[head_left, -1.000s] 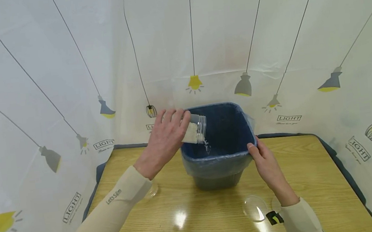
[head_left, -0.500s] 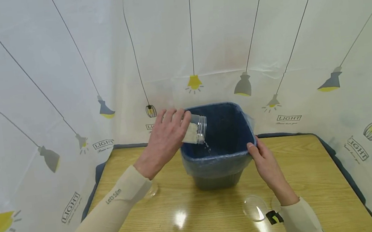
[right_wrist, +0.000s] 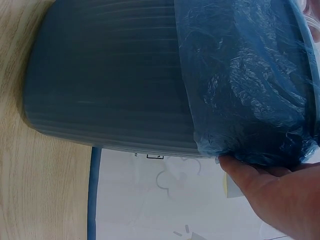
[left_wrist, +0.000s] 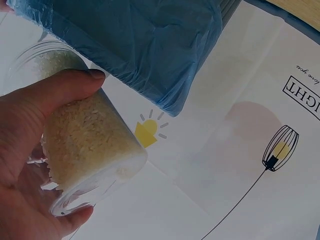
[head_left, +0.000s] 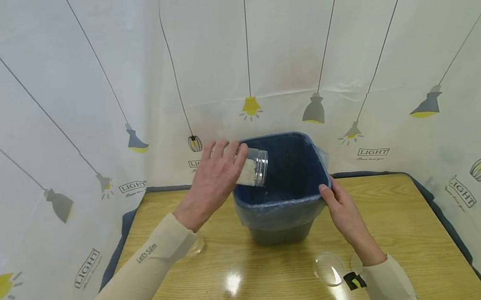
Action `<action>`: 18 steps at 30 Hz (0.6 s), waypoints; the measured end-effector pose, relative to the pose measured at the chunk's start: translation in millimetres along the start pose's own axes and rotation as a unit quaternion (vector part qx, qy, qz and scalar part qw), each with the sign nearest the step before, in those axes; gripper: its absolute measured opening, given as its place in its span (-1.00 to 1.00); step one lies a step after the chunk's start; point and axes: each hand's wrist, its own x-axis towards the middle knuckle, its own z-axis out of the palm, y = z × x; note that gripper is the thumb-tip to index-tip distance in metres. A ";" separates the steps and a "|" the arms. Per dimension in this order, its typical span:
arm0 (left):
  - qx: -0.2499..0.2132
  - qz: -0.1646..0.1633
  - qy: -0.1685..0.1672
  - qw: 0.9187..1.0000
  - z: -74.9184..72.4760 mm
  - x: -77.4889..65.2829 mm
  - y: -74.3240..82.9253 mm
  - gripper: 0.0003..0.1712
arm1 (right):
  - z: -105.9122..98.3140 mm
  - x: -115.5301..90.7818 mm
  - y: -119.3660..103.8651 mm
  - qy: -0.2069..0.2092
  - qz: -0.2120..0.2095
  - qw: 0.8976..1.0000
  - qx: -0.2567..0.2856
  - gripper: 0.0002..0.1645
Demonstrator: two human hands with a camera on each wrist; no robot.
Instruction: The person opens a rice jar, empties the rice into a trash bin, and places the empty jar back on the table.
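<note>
My left hand (head_left: 215, 179) grips a clear jar (left_wrist: 135, 157) of rice (left_wrist: 87, 137) round its body. The jar lies nearly on its side, mouth to the right, over the left rim of a grey trash bin (head_left: 282, 233). A stray grain or two shows just below its mouth in the head view. Rice still fills much of the jar in the left wrist view. A blue bag (right_wrist: 240, 80) lines the bin and folds down over its rim. My right hand (head_left: 346, 214) holds the bin's right front corner, thumb on the rim, fingers against the bag outside.
The bin stands on a wooden table (head_left: 185, 292). A clear round lid (head_left: 329, 268) lies near my right wrist, a second disc partly behind it. Another clear round piece (head_left: 196, 246) sits beside my left forearm. A lamp-print sheet (head_left: 214, 65) surrounds the table.
The stream of grains falling from the jar's mouth has thinned to almost nothing. The jar has barely shifted to the right, and both hands keep their holds.
</note>
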 end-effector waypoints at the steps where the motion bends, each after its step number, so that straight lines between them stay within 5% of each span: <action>1: 0.001 0.001 -0.001 1.000 -0.1 -0.1 0.2 -0.60 | 0.0 0.1 0.4 0.000 0.000 1.000 0.000 -0.24; 18: 0.016 0.010 -0.002 1.000 2.8 -0.2 0.9 -0.61 | 1.0 1.1 3.1 0.006 -0.002 1.000 0.003 -0.26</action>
